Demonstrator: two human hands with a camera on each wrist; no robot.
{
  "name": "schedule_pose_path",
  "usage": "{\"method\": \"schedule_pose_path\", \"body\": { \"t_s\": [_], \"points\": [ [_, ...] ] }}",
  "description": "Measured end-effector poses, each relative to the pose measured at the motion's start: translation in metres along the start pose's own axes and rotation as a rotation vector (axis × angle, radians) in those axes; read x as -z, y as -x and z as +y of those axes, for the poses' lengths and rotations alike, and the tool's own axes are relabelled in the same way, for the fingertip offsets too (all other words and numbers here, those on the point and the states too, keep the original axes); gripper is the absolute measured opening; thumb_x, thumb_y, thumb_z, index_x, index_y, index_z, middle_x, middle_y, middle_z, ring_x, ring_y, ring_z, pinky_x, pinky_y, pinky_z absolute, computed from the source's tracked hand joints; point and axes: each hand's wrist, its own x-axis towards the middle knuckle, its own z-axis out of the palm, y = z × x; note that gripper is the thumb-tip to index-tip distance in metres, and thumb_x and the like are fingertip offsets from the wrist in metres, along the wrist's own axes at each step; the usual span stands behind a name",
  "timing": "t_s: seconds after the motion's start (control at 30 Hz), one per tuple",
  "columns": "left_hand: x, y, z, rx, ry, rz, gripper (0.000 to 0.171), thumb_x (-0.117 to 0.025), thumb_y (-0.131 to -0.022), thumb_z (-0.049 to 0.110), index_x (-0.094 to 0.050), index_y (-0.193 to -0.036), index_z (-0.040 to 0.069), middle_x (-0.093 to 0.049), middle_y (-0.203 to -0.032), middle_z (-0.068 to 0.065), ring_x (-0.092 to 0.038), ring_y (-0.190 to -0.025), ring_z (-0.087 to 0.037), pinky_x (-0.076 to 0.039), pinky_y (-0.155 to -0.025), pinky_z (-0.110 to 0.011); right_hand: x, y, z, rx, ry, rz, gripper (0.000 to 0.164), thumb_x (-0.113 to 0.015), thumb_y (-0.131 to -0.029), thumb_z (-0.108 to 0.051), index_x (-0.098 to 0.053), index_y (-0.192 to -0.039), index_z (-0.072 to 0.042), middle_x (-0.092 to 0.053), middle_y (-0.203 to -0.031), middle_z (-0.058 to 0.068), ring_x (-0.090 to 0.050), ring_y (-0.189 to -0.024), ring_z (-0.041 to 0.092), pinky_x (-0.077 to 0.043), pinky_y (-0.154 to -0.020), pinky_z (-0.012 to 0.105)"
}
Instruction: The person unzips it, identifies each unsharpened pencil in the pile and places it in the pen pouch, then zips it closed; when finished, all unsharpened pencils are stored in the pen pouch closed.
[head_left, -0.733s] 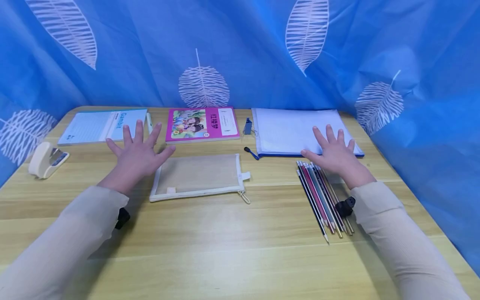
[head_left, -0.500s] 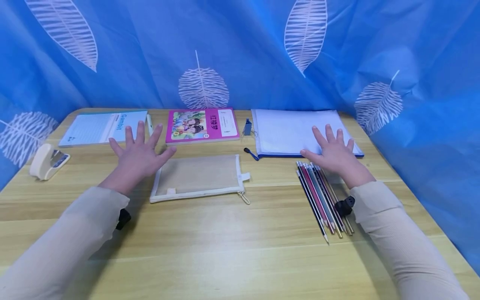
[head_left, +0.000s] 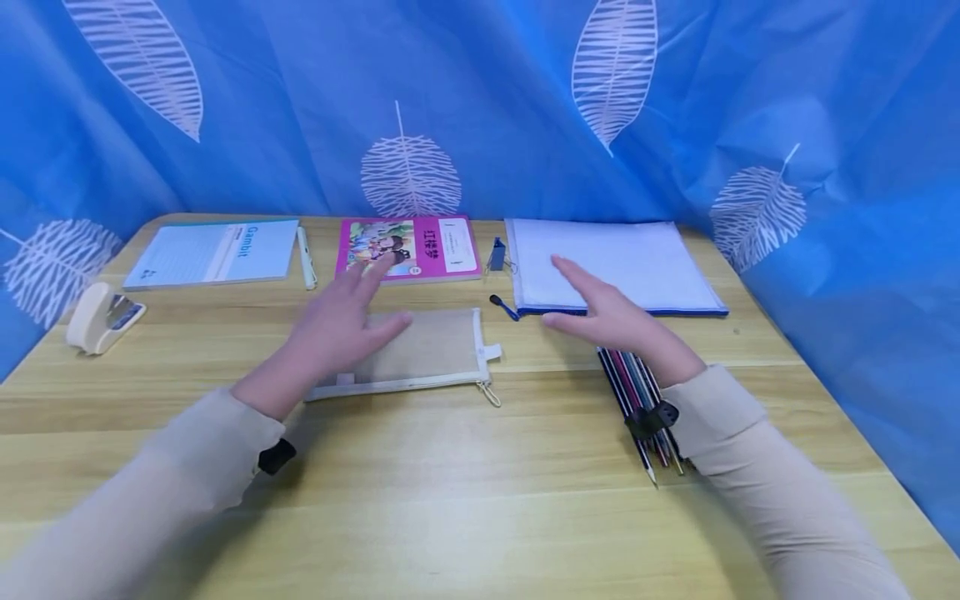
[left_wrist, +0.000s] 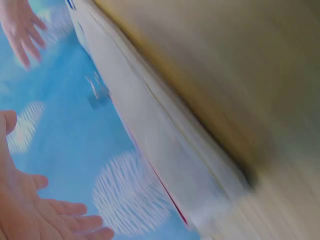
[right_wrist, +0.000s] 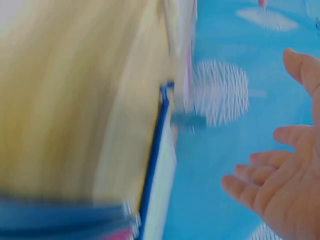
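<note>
While both hands hover above the worktop (head_left: 465, 500), the mesh pouch (head_left: 435, 342) lies below and to the right of the left hand (head_left: 333, 329), which hides its left part in the head view and is the nearer of the two. The pouch is flat, its long axis running left to right, with the zip edge on the near side and the zip pull (head_left: 489, 393) at its near right corner. Farther right, apart from the pouch, the right hand (head_left: 611, 312) hangs across the near edge of the white folder (head_left: 645, 258); the pencils (head_left: 630, 379) lie beneath its wrist, running near to far, their far ends slanting left.

On each hand the fingers are extended and released, the thumb spread well away, grasping nothing; both wrist views, blurred toward the worktop, set the hands against the blue curtain (head_left: 510, 108). Beyond the pouch is the pink book (head_left: 450, 250), with the binder clip (head_left: 497, 254) between it and the folder.
</note>
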Motion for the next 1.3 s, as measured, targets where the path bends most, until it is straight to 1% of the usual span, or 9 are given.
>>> {"method": "schedule_pose_path", "body": {
  "t_s": [0.1,0.2,0.3,0.37,0.63,0.87,1.03,1.2,1.3],
  "points": [
    [-0.008,0.004,0.015,-0.073,0.028,-0.027,0.082,-0.046,-0.087,0.061,-0.005,-0.15,0.028,-0.015,-0.152,-0.019,-0.019,-0.137,-0.042,-0.022,-0.102,-0.063,-0.014,-0.004,-0.011,0.051,-0.106,-0.05,0.083,-0.061,-0.086,-0.046,-0.013,-0.149,-0.021,-0.016,-0.154,0.002,-0.024,-0.138,0.028,-0.028,-0.108,0.045],
    [-0.015,0.01,0.029,-0.121,0.073,-0.064,0.083,-0.05,-0.086,0.059,-0.009,-0.15,0.026,-0.02,-0.152,-0.016,-0.023,-0.136,-0.039,-0.025,-0.103,-0.06,-0.029,-0.007,-0.019,0.07,-0.287,-0.12,0.076,-0.065,-0.086,-0.031,-0.024,-0.147,-0.014,-0.026,-0.151,0.007,-0.032,-0.134,0.03,-0.031,-0.106,0.043],
    [-0.018,0.014,0.041,-0.141,0.135,-0.1,0.083,-0.055,-0.085,0.054,-0.013,-0.149,0.024,-0.024,-0.151,-0.013,-0.026,-0.136,-0.036,-0.026,-0.104,-0.056,-0.043,-0.011,-0.026,0.056,-0.482,-0.166,0.065,-0.068,-0.084,-0.015,-0.037,-0.14,-0.006,-0.038,-0.144,0.012,-0.04,-0.129,0.029,-0.034,-0.105,0.04],
    [-0.021,0.016,0.047,-0.139,0.185,-0.122,0.083,-0.059,-0.084,0.05,-0.015,-0.149,0.023,-0.027,-0.15,-0.011,-0.027,-0.135,-0.034,-0.026,-0.105,-0.055,-0.052,-0.014,-0.031,0.033,-0.54,-0.175,0.058,-0.069,-0.081,-0.008,-0.046,-0.134,-0.005,-0.047,-0.136,0.012,-0.045,-0.124,0.026,-0.037,-0.103,0.037],
    [-0.038,0.015,0.056,-0.083,0.339,-0.257,0.079,-0.065,-0.083,0.038,-0.023,-0.147,0.015,-0.036,-0.145,-0.014,-0.037,-0.13,-0.034,-0.033,-0.102,-0.053,-0.077,-0.019,-0.039,0.007,-0.491,-0.235,0.046,-0.071,-0.076,0.001,-0.06,-0.119,-0.005,-0.059,-0.123,0.007,-0.054,-0.115,0.02,-0.042,-0.098,0.032],
    [-0.047,0.017,0.049,0.007,0.394,-0.339,0.076,-0.064,-0.083,0.038,-0.025,-0.146,0.018,-0.048,-0.132,-0.02,-0.046,-0.121,-0.035,-0.037,-0.099,-0.052,-0.087,-0.023,-0.037,0.064,-0.406,-0.239,0.041,-0.071,-0.076,0.003,-0.062,-0.115,-0.007,-0.059,-0.122,0.005,-0.052,-0.118,0.018,-0.04,-0.099,0.029],
    [-0.048,0.016,0.045,0.032,0.44,-0.352,0.071,-0.064,-0.085,0.037,-0.03,-0.143,0.015,-0.053,-0.125,-0.017,-0.05,-0.116,-0.032,-0.04,-0.096,-0.049,-0.091,-0.024,-0.037,0.085,-0.38,-0.192,0.034,-0.071,-0.078,-0.003,-0.065,-0.112,-0.009,-0.061,-0.117,0.003,-0.055,-0.112,0.017,-0.043,-0.096,0.029],
    [-0.051,0.015,0.046,0.056,0.527,-0.347,0.061,-0.064,-0.085,0.03,-0.039,-0.137,0.01,-0.057,-0.119,-0.014,-0.053,-0.112,-0.029,-0.043,-0.094,-0.045,-0.095,-0.021,-0.034,0.066,-0.435,-0.141,0.037,-0.067,-0.084,-0.01,-0.06,-0.12,-0.007,-0.064,-0.11,0.005,-0.059,-0.103,0.016,-0.047,-0.09,0.027],
    [-0.055,0.014,0.045,0.071,0.603,-0.315,0.052,-0.065,-0.085,0.024,-0.046,-0.129,0.005,-0.059,-0.112,-0.013,-0.055,-0.103,-0.026,-0.047,-0.087,-0.04,-0.098,-0.02,-0.034,0.032,-0.466,-0.102,0.033,-0.065,-0.087,-0.013,-0.061,-0.119,-0.008,-0.066,-0.105,0.004,-0.06,-0.095,0.014,-0.049,-0.084,0.026]
  ]
}}
